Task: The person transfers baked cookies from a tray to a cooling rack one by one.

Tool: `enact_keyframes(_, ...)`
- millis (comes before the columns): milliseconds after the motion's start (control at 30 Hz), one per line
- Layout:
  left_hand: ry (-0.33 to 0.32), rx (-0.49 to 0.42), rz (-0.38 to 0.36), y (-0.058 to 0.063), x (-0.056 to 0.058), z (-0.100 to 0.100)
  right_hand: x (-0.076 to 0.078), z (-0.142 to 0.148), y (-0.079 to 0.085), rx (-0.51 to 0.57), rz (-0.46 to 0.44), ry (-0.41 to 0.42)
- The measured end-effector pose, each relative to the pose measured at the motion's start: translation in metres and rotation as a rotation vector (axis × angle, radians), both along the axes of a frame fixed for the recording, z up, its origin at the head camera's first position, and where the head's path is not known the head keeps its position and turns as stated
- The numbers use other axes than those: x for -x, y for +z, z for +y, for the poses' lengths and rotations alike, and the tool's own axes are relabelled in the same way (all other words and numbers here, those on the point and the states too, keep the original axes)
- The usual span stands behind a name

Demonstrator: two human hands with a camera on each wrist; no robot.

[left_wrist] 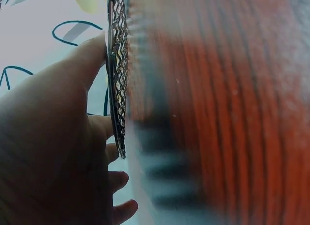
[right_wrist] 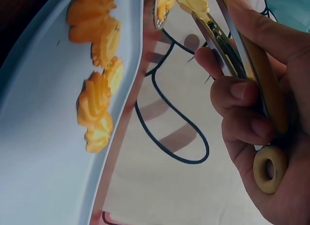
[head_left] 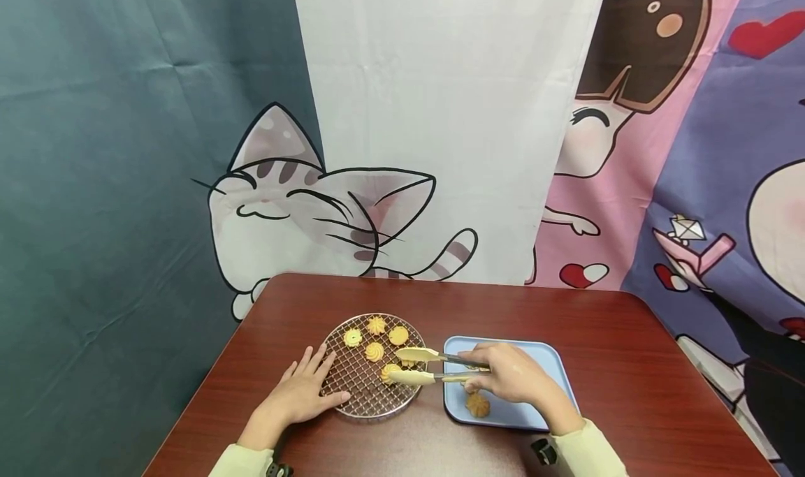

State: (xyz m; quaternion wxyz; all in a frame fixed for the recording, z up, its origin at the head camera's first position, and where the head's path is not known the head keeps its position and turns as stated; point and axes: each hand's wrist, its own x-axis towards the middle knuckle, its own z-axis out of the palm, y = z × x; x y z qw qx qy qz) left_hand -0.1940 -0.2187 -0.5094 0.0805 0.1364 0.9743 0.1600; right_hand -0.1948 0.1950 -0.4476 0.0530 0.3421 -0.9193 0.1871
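Observation:
My left hand [head_left: 300, 387] rests at the left rim of a round wire rack [head_left: 349, 380], fingers spread and straight, thumb along the near edge. In the left wrist view the rack [left_wrist: 117, 80] appears edge-on beside the fingers. Several piped butter cookies [head_left: 374, 352] lie on the far and right parts of the rack. With my right hand [head_left: 512, 373] I grip a pair of tongs [head_left: 411, 378], their cream tips parted over the cookies at the rack's right side. The right wrist view shows the tongs' ring end [right_wrist: 270, 169] by the palm.
A light blue tray [head_left: 534, 414] stands right of the rack, under my right hand. Several cookies [right_wrist: 94, 100] lie on it, one of them a browner cookie [head_left: 478, 404] near its front left. Both stand on a dark red wooden table [head_left: 566, 309], with a printed cloth [head_left: 440, 114] behind.

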Motion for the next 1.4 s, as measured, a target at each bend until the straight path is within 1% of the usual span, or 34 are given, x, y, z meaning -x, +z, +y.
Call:
enact_keyframes(167, -0.002, -0.003, 0.005, 0.002, 0.001, 0.000, -0.003, 0.010, 0.002, 0.027, -0.001, -0.017)
enact_keyframes(267, -0.001, -0.002, 0.008, 0.001, 0.002, 0.000, -0.005, 0.017, 0.003, 0.030, -0.007, -0.027)
enact_keyframes(400, 0.004, 0.002, 0.007, -0.001, 0.003, -0.001, -0.008, 0.026, 0.003, 0.030, 0.012, -0.027)
enact_keyframes(567, 0.005, 0.001, 0.003, 0.000, 0.003, -0.001, -0.012, 0.036, 0.003, 0.046, 0.010, -0.031)
enact_keyframes(900, 0.007, 0.009, 0.001, 0.001, 0.003, -0.001, -0.018, 0.054, 0.004, 0.035, -0.006, -0.071)
enact_keyframes(1133, 0.002, 0.003, 0.006, 0.002, 0.002, -0.001, -0.025, 0.067, 0.006, 0.032, 0.015, -0.100)
enact_keyframes(1333, 0.001, -0.003, 0.004, 0.000, 0.003, -0.001, -0.033, 0.082, 0.006, 0.036, -0.023, -0.158)
enact_keyframes(1400, 0.002, 0.000, 0.002, 0.000, 0.003, -0.001, -0.036, 0.087, 0.005, 0.034, -0.014, -0.177)
